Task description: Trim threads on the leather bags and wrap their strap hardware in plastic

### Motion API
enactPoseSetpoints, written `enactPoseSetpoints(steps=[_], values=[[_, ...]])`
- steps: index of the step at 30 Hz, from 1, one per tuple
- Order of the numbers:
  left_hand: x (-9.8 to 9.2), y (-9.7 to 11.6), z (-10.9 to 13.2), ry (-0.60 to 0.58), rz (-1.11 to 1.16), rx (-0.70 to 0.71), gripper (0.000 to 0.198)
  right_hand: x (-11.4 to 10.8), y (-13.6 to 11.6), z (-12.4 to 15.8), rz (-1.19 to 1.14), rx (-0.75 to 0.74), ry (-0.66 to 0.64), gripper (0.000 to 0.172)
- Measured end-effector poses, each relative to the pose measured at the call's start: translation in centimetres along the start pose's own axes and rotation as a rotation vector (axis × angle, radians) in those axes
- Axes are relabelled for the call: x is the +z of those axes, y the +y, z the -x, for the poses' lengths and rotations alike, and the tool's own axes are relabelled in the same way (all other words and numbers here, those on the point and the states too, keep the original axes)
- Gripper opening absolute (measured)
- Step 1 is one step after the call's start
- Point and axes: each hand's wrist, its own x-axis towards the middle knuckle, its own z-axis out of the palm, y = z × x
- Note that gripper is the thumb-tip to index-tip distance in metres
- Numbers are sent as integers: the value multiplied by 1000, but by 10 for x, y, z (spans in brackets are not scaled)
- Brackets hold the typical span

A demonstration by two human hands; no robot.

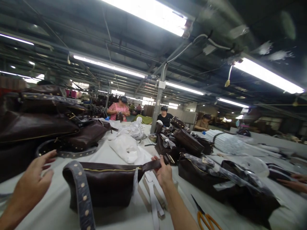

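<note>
A dark brown leather bag [107, 185] with a gold zipper along its top stands on the pale table in front of me. My right hand [163, 171] grips the short leather strap [151, 165] at the bag's right end, near a metal buckle. A studded strap [82, 191] in clear plastic wrap hangs over the left end. My left hand [33, 183] is raised left of the bag with fingers spread, apart from it and holding nothing. Beyond its fingertips lies another wrapped, studded strap [76, 154].
Brown bags [35, 118] are heaped at left, with more bags [187, 137] at centre right and a long bag [223, 185] at right. Orange-handled scissors [203, 215] lie near the front. White plastic [124, 147] is bunched behind. Another person's hands [295, 182] show at far right.
</note>
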Motion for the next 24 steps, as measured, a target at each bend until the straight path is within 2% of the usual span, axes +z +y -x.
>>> enactPoseSetpoints(steps=[3, 5, 9, 12, 15, 18, 21, 24], values=[[17, 60, 18, -110, 40, 313, 40, -1, -3, 9, 262, -181, -41, 60], [39, 101, 28, -251, 91, 428, 34, -1, -8, 14, 434, -279, -55, 69], [94, 172, 38, -680, 206, 521, 34, 5, -26, 22, 562, -317, -160, 64], [136, 210, 40, -838, 267, 484, 41, 10, -41, 26, 592, -290, -264, 60], [170, 238, 42, -958, 372, 453, 36, 9, -50, 26, 534, -259, -346, 57], [197, 254, 46, -1079, 517, 421, 28, 4, -54, 25, 416, -184, -415, 55], [216, 259, 50, -1061, 521, 360, 19, -3, -54, 21, 283, -133, -413, 54], [232, 258, 53, -1011, 483, 352, 15, -5, -55, 15, 245, -192, -359, 56]])
